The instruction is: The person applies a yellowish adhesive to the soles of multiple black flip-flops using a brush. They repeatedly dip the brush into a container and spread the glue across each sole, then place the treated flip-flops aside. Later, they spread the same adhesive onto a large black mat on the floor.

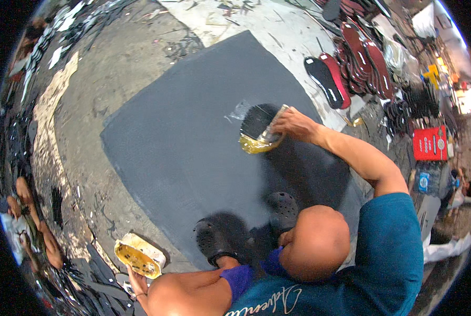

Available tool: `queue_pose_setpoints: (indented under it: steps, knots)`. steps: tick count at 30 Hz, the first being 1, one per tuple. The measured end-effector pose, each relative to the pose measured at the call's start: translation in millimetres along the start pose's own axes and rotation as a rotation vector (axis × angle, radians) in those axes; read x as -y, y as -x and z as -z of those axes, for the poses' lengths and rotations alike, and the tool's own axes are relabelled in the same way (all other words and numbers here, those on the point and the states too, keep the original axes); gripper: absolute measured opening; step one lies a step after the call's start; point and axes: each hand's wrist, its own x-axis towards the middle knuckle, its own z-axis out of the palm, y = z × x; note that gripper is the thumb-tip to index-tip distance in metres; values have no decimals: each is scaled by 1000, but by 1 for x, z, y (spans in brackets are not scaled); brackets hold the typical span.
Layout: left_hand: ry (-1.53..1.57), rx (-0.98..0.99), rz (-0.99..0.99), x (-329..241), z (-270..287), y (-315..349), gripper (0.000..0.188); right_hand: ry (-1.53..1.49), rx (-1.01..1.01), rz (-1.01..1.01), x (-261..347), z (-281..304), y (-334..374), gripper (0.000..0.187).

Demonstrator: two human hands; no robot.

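A large dark grey sheet (183,121) lies flat on the floor in front of me. Over its right half, my right hand (293,125) grips a flat, greyish spreader (270,131), tilted with its lower edge at the sheet. Thick yellow glue (254,146) gathers along that edge. Behind it shows a darker round patch (256,118) with a thin glossy smear. At the lower left, my left hand (137,282) has its fingers at the near end of a cut-open whitish container (156,250) with yellow glue inside. Its thumb and grip are partly hidden.
My black clogs (219,235) stand on the sheet's near part. Red and black insoles (333,79) lie in piles at the far right, near a red tin (429,143) and a water bottle (430,179). Dark offcuts (106,279) litter the left side, where another person (27,226) sits.
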Motion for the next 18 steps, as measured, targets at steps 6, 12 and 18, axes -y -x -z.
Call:
queue_pose_setpoints:
  steps: [6, 12, 18]
  knots:
    - [-923, -428, -812, -98, -113, -2, 49, -161, 145, -480, 49, -2, 168, 47]
    - [-1274, 100, -1095, -168, -306, -58, 31, -383, -1069, -969, 125, 117, 163, 27]
    - [-1480, 256, -1366, -178, -455, -170, 39, -404, -949, -1640, 103, 46, 200, 53]
